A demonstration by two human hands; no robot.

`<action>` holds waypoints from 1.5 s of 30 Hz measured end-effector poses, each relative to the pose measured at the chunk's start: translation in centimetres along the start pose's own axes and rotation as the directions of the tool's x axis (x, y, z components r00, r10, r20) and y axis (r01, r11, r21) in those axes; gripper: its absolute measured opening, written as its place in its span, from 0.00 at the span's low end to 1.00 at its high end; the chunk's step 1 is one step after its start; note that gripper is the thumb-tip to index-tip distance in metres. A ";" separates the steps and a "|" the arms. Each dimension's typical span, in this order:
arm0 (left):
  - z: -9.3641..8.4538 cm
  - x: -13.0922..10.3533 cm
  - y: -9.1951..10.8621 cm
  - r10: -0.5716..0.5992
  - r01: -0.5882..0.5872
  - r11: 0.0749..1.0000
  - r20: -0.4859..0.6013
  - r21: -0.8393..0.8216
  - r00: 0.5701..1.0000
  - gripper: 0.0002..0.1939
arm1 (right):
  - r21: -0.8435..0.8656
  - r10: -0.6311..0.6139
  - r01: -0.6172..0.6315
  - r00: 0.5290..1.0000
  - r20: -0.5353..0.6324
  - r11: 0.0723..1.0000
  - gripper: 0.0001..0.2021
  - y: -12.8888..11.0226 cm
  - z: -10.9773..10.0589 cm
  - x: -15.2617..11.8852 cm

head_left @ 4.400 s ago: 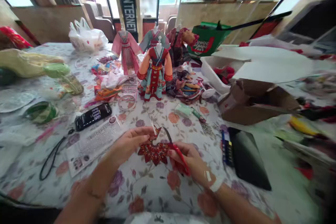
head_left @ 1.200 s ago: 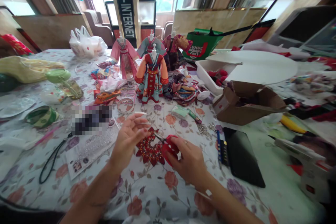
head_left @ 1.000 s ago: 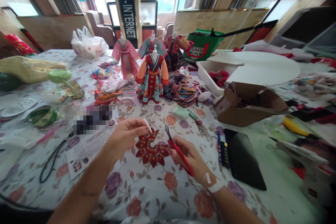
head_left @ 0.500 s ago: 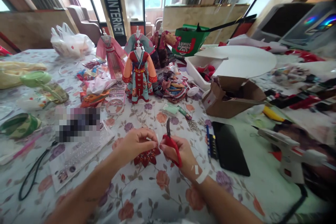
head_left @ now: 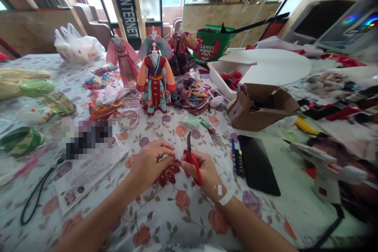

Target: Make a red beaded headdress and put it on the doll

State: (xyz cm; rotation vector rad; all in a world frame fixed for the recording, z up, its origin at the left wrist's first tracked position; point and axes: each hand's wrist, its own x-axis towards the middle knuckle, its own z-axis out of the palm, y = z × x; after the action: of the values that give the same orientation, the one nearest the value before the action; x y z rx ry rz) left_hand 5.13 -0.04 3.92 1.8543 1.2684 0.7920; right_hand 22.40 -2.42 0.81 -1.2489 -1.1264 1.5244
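Observation:
A dark red, petal-edged fabric piece with small beads point(head_left: 167, 175) is pinched in my left hand point(head_left: 153, 161), whose fingers cover its upper part. My right hand point(head_left: 203, 169) holds red-handled scissors point(head_left: 194, 165) with the blades pointing up and away. Its thumb and fingertip meet at the right edge of the fabric piece, close to my left fingertips. Beyond my hands stands a small dress form in an orange, red and light blue robe point(head_left: 156, 86).
On the right lie a black tablet point(head_left: 260, 165), a glue gun point(head_left: 325, 169) and an open cardboard box point(head_left: 261, 108). A clear plastic packet point(head_left: 88, 177) lies to the left. More dressed forms, such as a pink one point(head_left: 122, 59), stand behind, near a green bag point(head_left: 214, 45).
My left hand has turned slightly, and the fabric piece has shifted a little to the right and tilted. My right hand still holds the scissors in nearly the same place.

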 end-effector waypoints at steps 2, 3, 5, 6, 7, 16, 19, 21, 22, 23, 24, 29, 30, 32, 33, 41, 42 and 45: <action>0.0 -0.1 -0.2 -0.017 0.019 0.997 0.034 -0.070 0.999 0.04 | -0.007 0.001 -0.001 1.000 0.000 1.000 0.14 0.0 0.0 0.0; 0.1 -0.1 -0.4 -0.044 0.054 0.989 0.074 -0.137 0.996 0.04 | -0.010 0.003 -0.003 1.000 0.001 1.000 0.14 0.0 0.0 0.0; 0.2 -0.2 -1.0 -0.135 0.182 0.941 0.177 -0.285 0.975 0.06 | -0.016 0.007 -0.007 1.000 0.008 1.000 0.13 0.0 0.0 0.0; 0.4 -0.2 -1.3 -0.185 0.258 0.902 0.228 -0.347 0.956 0.08 | -0.018 0.008 -0.008 1.000 0.010 1.000 0.13 0.0 0.0 -0.1; 0.5 -0.3 -1.6 -0.229 0.325 0.858 0.269 -0.398 0.935 0.10 | -0.019 0.009 -0.009 1.000 0.014 1.000 0.13 0.0 0.0 -0.1; 1.0 -0.5 -1.9 -0.273 0.407 0.732 0.312 -0.546 0.910 0.10 | -0.016 0.010 -0.010 0.998 0.056 1.000 0.14 -0.1 0.1 -0.1; 1.1 -0.5 -1.8 -0.267 0.396 0.749 0.305 -0.531 0.914 0.09 | -0.023 -0.001 0.002 0.999 0.054 1.000 0.13 -0.1 0.1 -0.1; 1.1 -0.6 -1.8 -0.263 0.386 0.764 0.296 -0.517 0.918 0.09 | -0.028 0.004 -0.002 0.999 0.045 1.000 0.13 -0.2 0.2 -0.2; 1.2 -0.6 -1.8 -0.262 0.377 0.772 0.285 -0.511 0.922 0.09 | -0.028 0.004 -0.003 0.999 0.040 1.000 0.13 -0.3 0.2 -0.2; 1.1 -0.6 -1.8 -0.262 0.368 0.779 0.270 -0.508 0.927 0.09 | -0.023 0.000 0.000 0.999 0.033 1.000 0.13 -0.3 0.3 -0.2; 1.1 -0.6 -1.8 -0.263 0.358 0.782 0.252 -0.510 0.931 0.09 | -0.013 -0.007 0.008 1.000 0.028 1.000 0.13 -0.4 0.3 -0.2; 0.1 -0.3 -1.1 -0.326 0.368 0.747 0.177 -0.554 0.929 0.10 | 0.059 -0.052 0.050 0.998 0.036 0.997 0.19 -0.3 0.2 -0.4; -0.2 -0.2 -1.0 -0.333 0.365 0.739 0.164 -0.567 0.929 0.10 | 0.056 -0.059 0.056 0.997 0.046 0.997 0.20 -0.3 0.1 -0.4; -0.7 0.0 -0.8 -0.327 0.346 0.718 0.146 -0.605 0.934 0.10 | 0.028 -0.066 0.064 0.994 0.086 0.998 0.22 -0.2 0.0 -0.5; -1.0 0.1 -0.7 -0.322 0.340 0.702 0.146 -0.626 0.935 0.10 | 0.008 -0.064 0.063 0.990 0.123 0.998 0.22 -0.3 0.0 -0.5; -1.9 0.8 -0.3 -0.317 0.380 0.558 0.234 -0.738 0.919 0.09 | -0.159 -0.061 0.113 0.953 0.298 0.981 0.23 -1.2 0.4 -0.8; -2.0 0.8 -0.3 -0.318 0.387 0.547 0.243 -0.742 0.916 0.09 | -0.156 -0.057 0.110 0.949 0.310 0.982 0.23 -1.1 0.4 -0.8; -2.0 0.9 -0.3 -0.321 0.406 0.534 0.267 -0.742 0.909 0.08 | -0.133 -0.045 0.094 0.941 0.334 0.987 0.24 -0.7 0.3 -0.7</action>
State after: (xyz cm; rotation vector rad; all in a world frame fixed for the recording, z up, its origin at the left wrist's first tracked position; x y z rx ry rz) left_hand 3.63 1.31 4.79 0.8437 0.9477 0.8219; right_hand 22.26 -2.92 1.68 -1.0580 -1.5083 1.6619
